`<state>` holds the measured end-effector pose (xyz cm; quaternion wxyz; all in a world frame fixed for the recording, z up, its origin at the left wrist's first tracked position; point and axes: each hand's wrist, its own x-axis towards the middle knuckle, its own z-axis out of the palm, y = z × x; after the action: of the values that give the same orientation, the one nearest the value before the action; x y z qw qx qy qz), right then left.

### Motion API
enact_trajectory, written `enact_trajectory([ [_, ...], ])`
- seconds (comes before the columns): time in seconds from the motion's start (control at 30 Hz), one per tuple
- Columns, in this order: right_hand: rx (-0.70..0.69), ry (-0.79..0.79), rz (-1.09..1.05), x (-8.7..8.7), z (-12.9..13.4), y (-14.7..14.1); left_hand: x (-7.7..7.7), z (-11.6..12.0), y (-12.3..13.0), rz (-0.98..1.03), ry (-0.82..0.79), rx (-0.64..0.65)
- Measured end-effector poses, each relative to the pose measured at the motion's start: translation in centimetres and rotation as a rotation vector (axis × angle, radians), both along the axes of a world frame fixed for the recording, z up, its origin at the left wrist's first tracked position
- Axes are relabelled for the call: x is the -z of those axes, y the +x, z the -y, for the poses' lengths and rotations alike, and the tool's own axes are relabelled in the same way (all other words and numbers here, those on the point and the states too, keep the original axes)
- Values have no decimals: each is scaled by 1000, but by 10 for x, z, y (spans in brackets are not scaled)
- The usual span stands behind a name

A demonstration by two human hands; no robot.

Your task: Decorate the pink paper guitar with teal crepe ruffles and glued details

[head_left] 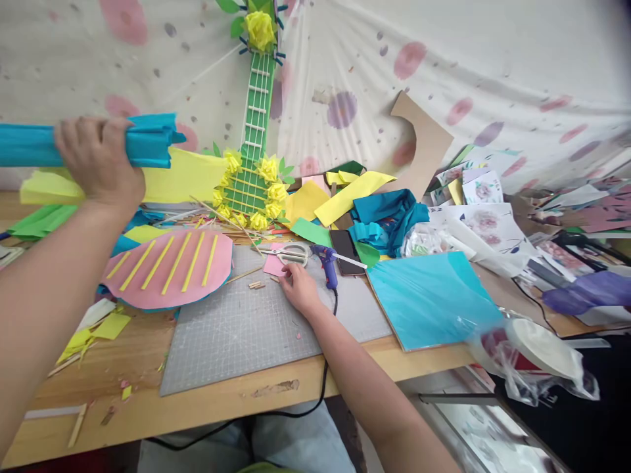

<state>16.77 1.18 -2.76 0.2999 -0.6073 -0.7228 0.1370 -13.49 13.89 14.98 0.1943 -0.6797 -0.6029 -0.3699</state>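
My left hand is raised at the left, its fingers wrapped around a folded bundle of blue crepe paper. Low over the grey cutting mat, my right hand has its fingers curled together beside a pink paper square; what they pinch, if anything, is hidden. Scissors lie just beyond those fingertips. A purple glue gun is right of that hand, and short wooden sticks are left of it. A pink oval panel with yellow strips overlaps the mat's left edge.
A green paper guitar with yellow flowers leans against the draped backdrop. Blue sheets lie right of the mat, near a phone. Tape rolls in plastic sit at the right edge. A black cord hangs over the front edge.
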Motion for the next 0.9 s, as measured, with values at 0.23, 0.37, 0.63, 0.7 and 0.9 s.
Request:
enact_trajectory([
  [0.23,-15,23,-33,4,0,-1,10,48,68,-332,-46,245],
  [0.37,-26,25,-38,5,1,1,22,44,76,-402,-108,256],
  [0.63,-18,-4,-20,3,1,-1,33,12,26,-477,-193,71],
  [0.7,-9,-7,-7,4,1,-1,30,-1,2,-408,-188,-9],
  [0.9,-7,2,50,6,0,-1,31,-18,-67,-220,-207,-155],
])
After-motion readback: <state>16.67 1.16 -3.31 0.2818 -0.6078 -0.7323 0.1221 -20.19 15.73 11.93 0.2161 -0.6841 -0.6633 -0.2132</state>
